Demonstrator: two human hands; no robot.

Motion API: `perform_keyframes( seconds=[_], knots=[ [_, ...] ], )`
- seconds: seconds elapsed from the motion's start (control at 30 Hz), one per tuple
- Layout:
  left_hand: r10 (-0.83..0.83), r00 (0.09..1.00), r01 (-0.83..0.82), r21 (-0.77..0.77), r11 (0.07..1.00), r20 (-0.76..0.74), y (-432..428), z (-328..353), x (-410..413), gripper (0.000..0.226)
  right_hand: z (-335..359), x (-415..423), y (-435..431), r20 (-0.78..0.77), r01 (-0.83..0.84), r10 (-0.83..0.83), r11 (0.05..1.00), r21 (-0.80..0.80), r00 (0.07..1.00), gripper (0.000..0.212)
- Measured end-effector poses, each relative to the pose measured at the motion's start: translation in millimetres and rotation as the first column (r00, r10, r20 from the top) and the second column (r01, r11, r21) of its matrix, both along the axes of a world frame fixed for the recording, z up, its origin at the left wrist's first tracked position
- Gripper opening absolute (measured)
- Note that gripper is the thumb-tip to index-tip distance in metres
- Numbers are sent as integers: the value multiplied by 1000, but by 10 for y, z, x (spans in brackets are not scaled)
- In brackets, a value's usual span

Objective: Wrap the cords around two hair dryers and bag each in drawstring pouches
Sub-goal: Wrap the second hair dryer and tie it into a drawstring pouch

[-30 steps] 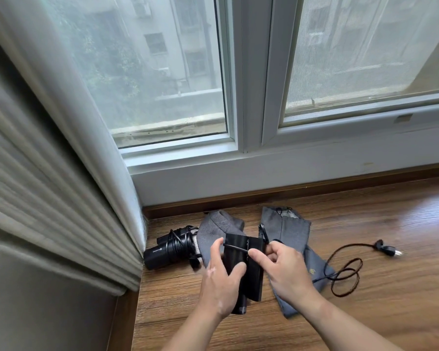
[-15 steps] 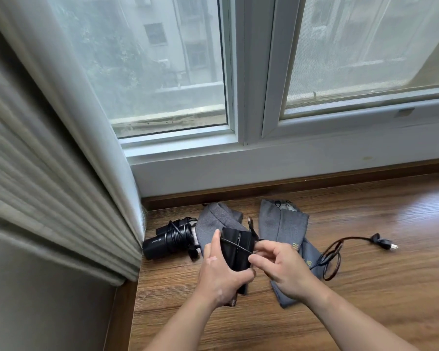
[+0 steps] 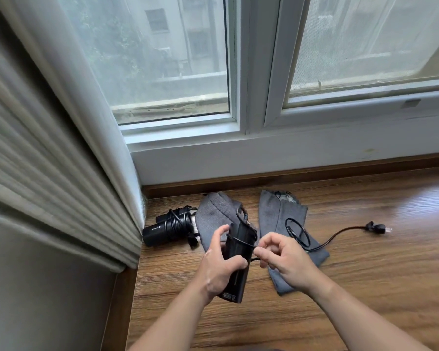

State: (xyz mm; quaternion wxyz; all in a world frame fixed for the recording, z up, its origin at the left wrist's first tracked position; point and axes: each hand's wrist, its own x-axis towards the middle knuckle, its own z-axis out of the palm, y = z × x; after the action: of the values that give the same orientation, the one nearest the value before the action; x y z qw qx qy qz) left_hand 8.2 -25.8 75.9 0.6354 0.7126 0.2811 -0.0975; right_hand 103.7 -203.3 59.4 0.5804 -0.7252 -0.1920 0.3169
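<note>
My left hand grips a black hair dryer held upright above the wooden sill. One turn of its black cord crosses the dryer's body. My right hand pinches that cord just right of the dryer. The cord's loose end trails right over a grey pouch to the plug on the wood. A second black hair dryer, its cord wound round it, lies at the left by the curtain. Two grey drawstring pouches lie flat behind my hands, one at left and one at right.
The wooden sill runs along under a white window frame. A pleated beige curtain hangs at the left, touching the sill's corner. The sill's left edge drops off beside a grey wall.
The right hand has drawn the cord around the dryer, and the loose loop has slid left onto the right pouch. The dryer now stands more upright in the left hand.
</note>
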Motion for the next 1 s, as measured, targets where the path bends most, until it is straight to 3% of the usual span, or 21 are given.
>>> perform_keyframes(
  seconds=[0.17, 0.33, 0.43, 0.57, 0.63, 0.73, 0.9, 1.0],
  knots=[
    [68, 996, -55, -219, 974, 52, -1, -50, 13, 78, -90, 9, 45, -91, 135, -132, 991, 26, 987, 39],
    [101, 988, -38, -448, 893, 118, -6, -40, -7, 79, -136, 33, 81, 13, 154, -153, 986, -57, 988, 46],
    [105, 984, -21, -491, 871, 144, 15, -16, -1, 68, -132, 31, 74, 33, 98, -97, 995, -24, 995, 45],
    [91, 989, -21, -505, 863, 115, 22, 11, -3, 60, -105, 16, 60, -99, 46, -40, 997, 62, 994, 44],
    [83, 993, -23, -526, 850, 90, 26, 17, -16, 60, -113, 29, 38, -101, 56, -52, 998, 41, 994, 45],
    [70, 996, -23, -573, 819, 60, 44, -8, -33, 61, -141, 23, 34, -37, 41, -42, 999, -25, 998, 24],
    [90, 996, -54, -638, 768, 24, 49, -60, -60, 60, -111, 28, 51, -43, 62, -65, 996, -61, 997, 38],
    [110, 994, -83, -662, 745, -1, 68, -91, -72, 59, -87, 35, 32, -147, 28, -29, 1000, -14, 989, 22]
  ],
)
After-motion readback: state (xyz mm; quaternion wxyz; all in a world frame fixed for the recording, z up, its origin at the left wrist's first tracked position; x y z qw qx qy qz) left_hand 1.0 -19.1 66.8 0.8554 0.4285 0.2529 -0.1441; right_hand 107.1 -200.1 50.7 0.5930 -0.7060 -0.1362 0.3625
